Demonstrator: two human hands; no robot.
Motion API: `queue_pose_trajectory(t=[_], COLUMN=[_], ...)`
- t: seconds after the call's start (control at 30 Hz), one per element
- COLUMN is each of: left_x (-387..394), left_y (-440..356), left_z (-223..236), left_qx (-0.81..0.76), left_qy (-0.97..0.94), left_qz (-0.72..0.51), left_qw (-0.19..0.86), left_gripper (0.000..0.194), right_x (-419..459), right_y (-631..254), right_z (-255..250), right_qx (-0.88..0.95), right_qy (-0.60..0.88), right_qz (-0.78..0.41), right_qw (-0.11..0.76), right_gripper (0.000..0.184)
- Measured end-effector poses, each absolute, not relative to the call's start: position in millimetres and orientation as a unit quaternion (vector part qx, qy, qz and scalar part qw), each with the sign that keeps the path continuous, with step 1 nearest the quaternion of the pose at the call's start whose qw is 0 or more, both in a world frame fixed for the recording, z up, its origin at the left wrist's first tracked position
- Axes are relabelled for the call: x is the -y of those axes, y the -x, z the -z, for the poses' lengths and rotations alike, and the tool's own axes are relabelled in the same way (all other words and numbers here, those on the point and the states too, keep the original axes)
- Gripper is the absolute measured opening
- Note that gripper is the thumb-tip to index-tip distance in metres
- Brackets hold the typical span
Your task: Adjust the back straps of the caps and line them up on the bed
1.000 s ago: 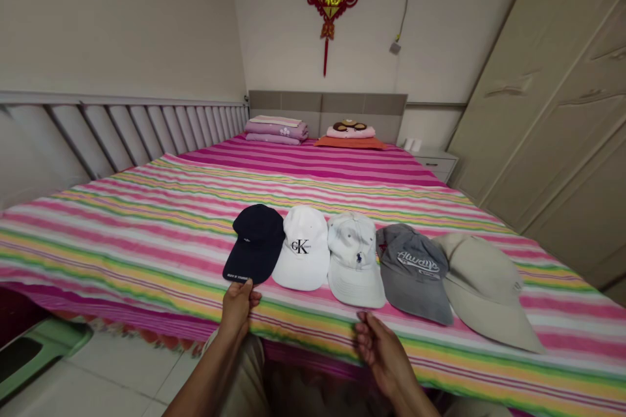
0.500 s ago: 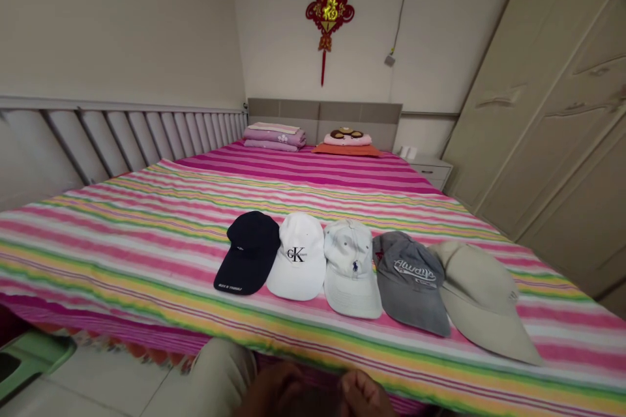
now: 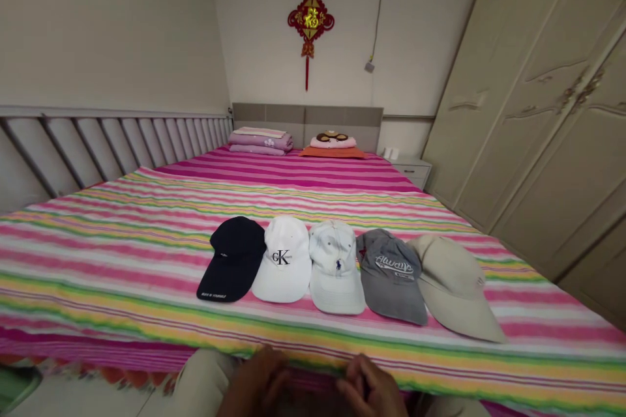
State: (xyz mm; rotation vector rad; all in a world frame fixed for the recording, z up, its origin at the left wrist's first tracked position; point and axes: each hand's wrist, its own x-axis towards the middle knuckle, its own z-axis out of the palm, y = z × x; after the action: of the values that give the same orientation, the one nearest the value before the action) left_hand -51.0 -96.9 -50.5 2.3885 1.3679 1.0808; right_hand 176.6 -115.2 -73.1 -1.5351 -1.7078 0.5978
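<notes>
Several caps lie in a row on the striped bedspread [image 3: 122, 254], brims toward me: a navy cap [image 3: 235, 257], a white cap [image 3: 284, 260] with black letters, a pale cap [image 3: 335, 264] with a small dark logo, a grey cap [image 3: 391, 273] with white script, and a beige cap [image 3: 454, 283]. Each overlaps its neighbour. My left hand [image 3: 257, 381] and my right hand [image 3: 374, 389] sit low at the bottom edge, below the bed's near edge, over my lap. They touch no cap. The right fingers curl inward; the left hand is smeared.
Folded lilac bedding [image 3: 259, 141] and a pink pillow [image 3: 331, 141] on an orange cushion lie at the headboard. A slatted rail [image 3: 112, 143] runs along the left, a wardrobe [image 3: 548, 124] along the right, with a white nightstand [image 3: 411, 169] beyond. A green stool [image 3: 12, 386] stands at lower left.
My left hand has left the navy cap's brim and both hands have dropped back to my lap. The view has shifted, so the caps sit further left in frame.
</notes>
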Motion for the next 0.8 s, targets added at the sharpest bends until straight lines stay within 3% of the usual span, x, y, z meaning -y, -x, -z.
queue_pose_trajectory(t=[0.07, 0.13, 0.23, 0.33, 0.5, 0.8], left_x=[73.6, 62.5, 64.2, 71.3, 74.2, 69.0], left_y=[58.9, 65.4, 67.5, 62.3, 57.1, 58.8], left_z=[31.0, 6.5, -26.1, -43.8, -48.0, -33.6], left_qx=[-0.453, -0.454, -0.454, -0.456, -0.501, -0.555], left_qy=[-0.793, -0.764, -0.728, -0.705, -0.701, -0.668], left_qz=[-0.407, -0.441, -0.441, -0.430, -0.408, -0.477], left_qw=[-0.007, -0.128, -0.263, -0.332, -0.302, -0.133], left_gripper=[0.014, 0.019, 0.044, 0.064, 0.066, 0.054], right_x=[113.8, 112.5, 110.7, 110.5, 116.1, 116.0], right_y=[-184.6, -190.1, -193.2, -193.9, -193.3, -190.4], right_z=[44.2, 13.4, -26.6, -52.5, -71.6, -64.9], right_qx=[0.672, 0.684, 0.663, 0.651, 0.639, 0.639], right_qy=[0.601, 0.566, 0.552, 0.543, 0.539, 0.545], right_qz=[-0.094, 0.059, 0.241, 0.329, 0.335, 0.307], right_qw=[0.422, 0.456, 0.444, 0.416, 0.435, 0.448], right_gripper=[0.015, 0.028, 0.056, 0.064, 0.072, 0.069])
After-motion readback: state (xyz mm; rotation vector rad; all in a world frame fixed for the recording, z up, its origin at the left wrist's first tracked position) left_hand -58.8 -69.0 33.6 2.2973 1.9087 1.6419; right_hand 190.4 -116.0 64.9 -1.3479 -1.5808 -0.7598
